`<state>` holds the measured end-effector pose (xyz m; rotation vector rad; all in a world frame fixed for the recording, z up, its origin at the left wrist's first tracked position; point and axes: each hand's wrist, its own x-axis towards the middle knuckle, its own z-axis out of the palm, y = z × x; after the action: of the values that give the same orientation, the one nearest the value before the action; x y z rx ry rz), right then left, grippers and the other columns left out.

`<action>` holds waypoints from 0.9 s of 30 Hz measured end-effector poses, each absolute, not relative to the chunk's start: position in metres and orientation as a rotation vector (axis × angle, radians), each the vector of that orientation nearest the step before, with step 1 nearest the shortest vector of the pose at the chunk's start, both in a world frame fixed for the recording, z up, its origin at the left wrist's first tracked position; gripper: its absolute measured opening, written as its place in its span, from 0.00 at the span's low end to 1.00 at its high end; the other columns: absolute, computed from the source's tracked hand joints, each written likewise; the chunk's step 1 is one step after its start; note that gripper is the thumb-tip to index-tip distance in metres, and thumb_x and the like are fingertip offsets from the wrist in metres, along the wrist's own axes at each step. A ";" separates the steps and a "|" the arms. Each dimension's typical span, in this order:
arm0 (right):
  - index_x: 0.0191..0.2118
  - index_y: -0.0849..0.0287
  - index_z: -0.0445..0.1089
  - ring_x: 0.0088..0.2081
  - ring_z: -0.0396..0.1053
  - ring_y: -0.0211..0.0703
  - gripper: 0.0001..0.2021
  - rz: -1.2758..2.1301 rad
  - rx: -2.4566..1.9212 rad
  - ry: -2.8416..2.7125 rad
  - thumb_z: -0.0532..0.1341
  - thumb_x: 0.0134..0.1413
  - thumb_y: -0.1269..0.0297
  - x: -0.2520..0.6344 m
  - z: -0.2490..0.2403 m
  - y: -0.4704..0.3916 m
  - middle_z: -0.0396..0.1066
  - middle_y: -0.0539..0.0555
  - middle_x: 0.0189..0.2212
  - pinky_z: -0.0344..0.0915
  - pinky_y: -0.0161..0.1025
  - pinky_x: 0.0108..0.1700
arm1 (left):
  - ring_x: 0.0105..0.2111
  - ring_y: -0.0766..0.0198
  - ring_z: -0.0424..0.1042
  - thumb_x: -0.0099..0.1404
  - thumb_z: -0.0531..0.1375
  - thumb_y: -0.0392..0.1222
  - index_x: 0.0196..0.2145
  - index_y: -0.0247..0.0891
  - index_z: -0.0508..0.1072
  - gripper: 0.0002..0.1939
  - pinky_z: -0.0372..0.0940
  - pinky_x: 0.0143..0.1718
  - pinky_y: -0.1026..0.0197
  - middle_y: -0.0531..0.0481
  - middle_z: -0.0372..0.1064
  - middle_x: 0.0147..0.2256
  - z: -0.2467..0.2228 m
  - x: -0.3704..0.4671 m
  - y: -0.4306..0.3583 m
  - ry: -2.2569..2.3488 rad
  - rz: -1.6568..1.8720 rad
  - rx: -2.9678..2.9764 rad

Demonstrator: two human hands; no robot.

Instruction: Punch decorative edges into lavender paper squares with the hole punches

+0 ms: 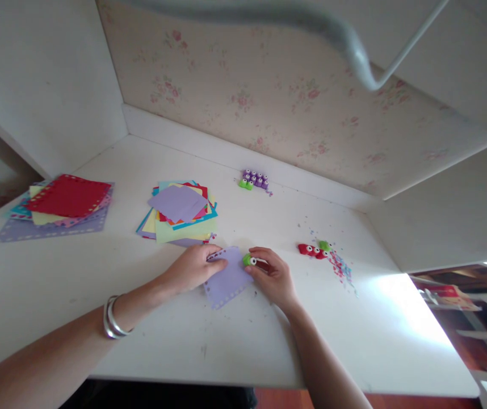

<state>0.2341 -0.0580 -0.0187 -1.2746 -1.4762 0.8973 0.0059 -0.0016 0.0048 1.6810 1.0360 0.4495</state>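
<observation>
A lilac sheet of paper (229, 278) with small holes along its left and lower edges is in front of me. My left hand (198, 267) pinches it at the upper left, thumb on top. In my right hand (272, 277) is a small green craft punch (248, 259) with a white-and-black button, held between thumb and fingers at the sheet's right edge. Whether the punch is pressed down cannot be made out. Behind my left hand lies a pile of coloured paper (184, 230) with a lilac piece on top.
Punched sheets (71, 196), a red one uppermost, are stacked at the left. Several purple punches (258, 179) and green ones stand near the back wall. Red punches (311, 250) sit at right beside scattered confetti (341, 268). A grey cable-like bar (311, 20) crosses overhead.
</observation>
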 end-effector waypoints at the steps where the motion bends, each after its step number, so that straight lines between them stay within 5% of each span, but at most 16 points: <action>1: 0.40 0.54 0.75 0.45 0.73 0.44 0.10 0.883 -1.273 -1.492 0.70 0.50 0.65 0.234 -0.019 -0.058 0.71 0.56 0.46 0.75 0.41 0.45 | 0.29 0.60 0.71 0.63 0.56 0.49 0.34 0.37 0.75 0.13 0.56 0.27 0.64 0.52 0.73 0.28 0.005 0.006 -0.002 1.038 0.455 1.684; 17: 0.41 0.54 0.74 0.42 0.73 0.45 0.10 0.684 -1.295 -1.808 0.69 0.51 0.62 0.232 -0.006 -0.060 0.75 0.55 0.41 0.70 0.41 0.45 | 0.31 0.60 0.73 0.65 0.55 0.46 0.35 0.38 0.75 0.12 0.61 0.30 0.64 0.52 0.75 0.30 0.004 0.007 -0.003 1.050 0.476 1.828; 27: 0.41 0.54 0.76 0.40 0.73 0.45 0.09 0.728 -1.388 -1.859 0.59 0.62 0.61 0.233 0.003 -0.057 0.76 0.56 0.39 0.70 0.40 0.41 | 0.52 0.53 0.67 0.68 0.55 0.37 0.53 0.40 0.69 0.16 0.61 0.54 0.50 0.44 0.71 0.50 0.003 0.012 -0.015 1.113 0.833 2.522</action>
<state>0.2330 -0.0568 0.0027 -1.3877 -1.8592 0.7283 0.0118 -0.0150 0.0028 2.5219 1.1128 0.8330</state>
